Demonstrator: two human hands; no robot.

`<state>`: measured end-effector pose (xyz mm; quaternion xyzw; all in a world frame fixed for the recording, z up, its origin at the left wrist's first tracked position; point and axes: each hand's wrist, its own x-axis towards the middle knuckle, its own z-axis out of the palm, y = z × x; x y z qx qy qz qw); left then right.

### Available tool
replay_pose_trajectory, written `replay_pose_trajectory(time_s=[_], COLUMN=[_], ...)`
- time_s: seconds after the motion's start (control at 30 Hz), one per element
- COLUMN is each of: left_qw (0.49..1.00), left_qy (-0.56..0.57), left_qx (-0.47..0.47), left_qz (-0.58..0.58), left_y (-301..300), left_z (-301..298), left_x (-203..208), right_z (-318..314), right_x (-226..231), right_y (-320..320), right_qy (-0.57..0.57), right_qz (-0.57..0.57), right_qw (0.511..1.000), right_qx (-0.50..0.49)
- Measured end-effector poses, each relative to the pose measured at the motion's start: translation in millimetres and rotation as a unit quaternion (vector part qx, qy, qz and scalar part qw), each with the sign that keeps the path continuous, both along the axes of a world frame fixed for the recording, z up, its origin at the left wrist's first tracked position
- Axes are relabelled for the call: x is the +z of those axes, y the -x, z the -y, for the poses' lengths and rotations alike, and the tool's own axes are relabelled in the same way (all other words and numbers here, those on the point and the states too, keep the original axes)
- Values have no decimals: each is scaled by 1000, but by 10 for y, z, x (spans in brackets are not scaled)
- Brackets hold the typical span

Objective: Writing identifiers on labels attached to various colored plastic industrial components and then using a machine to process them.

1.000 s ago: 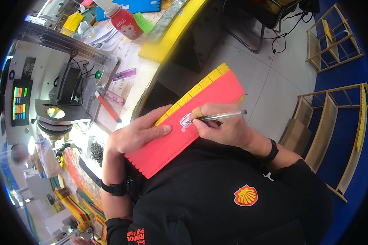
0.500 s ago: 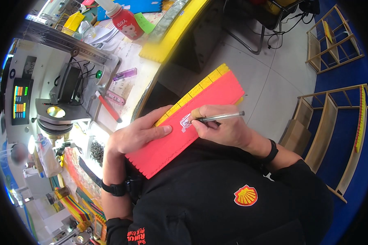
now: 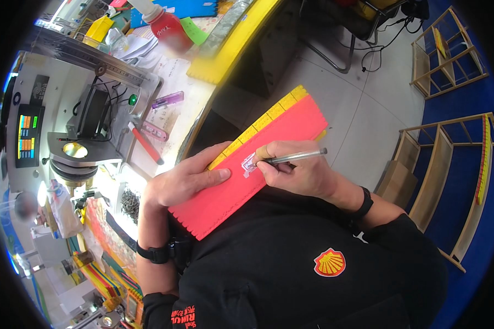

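Note:
My left hand (image 3: 189, 178) grips the left part of a flat red board (image 3: 219, 203) with scalloped short ends, its thumb lying on the red face. A yellow layer (image 3: 263, 123) with dark cross lines shows along the board's far edge, behind the red one. In my right hand (image 3: 296, 167) is a slim pen (image 3: 302, 156) with a clear barrel and a dark end cap, pinched between thumb and fingers. Its tip points at a small white label (image 3: 249, 163) stuck on the red face; my fingers cover the tip and part of the label.
Left stands a machine with a small coloured display (image 3: 28, 140). On the worktable lie a purple cutter (image 3: 168, 100), a red-handled tool (image 3: 146, 143) and a pink tool (image 3: 155, 131). A red bottle (image 3: 167, 30) stands farther off. Wooden racks (image 3: 431, 181) line the right side.
The pen has tilted very slightly in my right hand. My left hand and the red board stay in place.

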<state>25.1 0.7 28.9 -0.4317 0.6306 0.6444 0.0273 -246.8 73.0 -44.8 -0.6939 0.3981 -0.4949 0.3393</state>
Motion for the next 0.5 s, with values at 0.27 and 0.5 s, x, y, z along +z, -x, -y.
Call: replay_pose_trajectory(time_s=[0.27, 0.5], left_qw=[1000, 1000], left_qy=[1, -7], left_qx=[-8, -9], left_qz=[0, -12], left_y=[14, -8], left_z=[3, 9], left_x=[20, -23], right_z=[-6, -7], right_x=[0, 15], right_y=[3, -7], right_qy=[5, 6], right_qz=[5, 0], right_qw=[1000, 1000], right_qx=[-16, -22])
